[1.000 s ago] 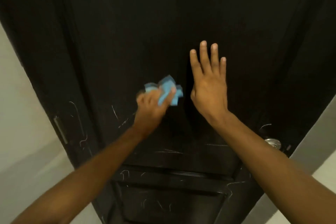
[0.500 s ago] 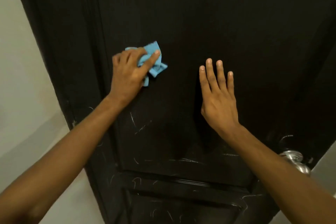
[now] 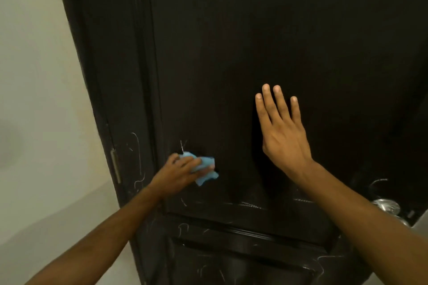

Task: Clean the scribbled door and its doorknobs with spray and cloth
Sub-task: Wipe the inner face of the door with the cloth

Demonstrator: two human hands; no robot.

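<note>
Your left hand (image 3: pixel 179 172) holds the bunched blue cloth (image 3: pixel 203 170) against the dark door (image 3: pixel 254 30), low on the upper panel near its left edge, just under a thin white scribble (image 3: pixel 183 146). Your right hand (image 3: pixel 283 132) lies flat on the panel with its fingers straight, holding nothing.

The likely slip from here is missed marks: the cloth is wadded small, so each pass probably covers little, and faint lines near the moulding could be skipped. Pressing hard with a crumpled wad may also smear the scribble rather than lift it (no spray bottle shows, so you cannot count on the surface being wet). Leaning on that flat right palm could swing the door if it is unlatched.

More scribbles run along the lower rail (image 3: pixel 250 205), the bottom panel and the frame by the hinge (image 3: pixel 115 165). A metal doorknob (image 3: pixel 387 206) sits at the right edge, with a pale wall (image 3: pixel 34 76) on the left.
</note>
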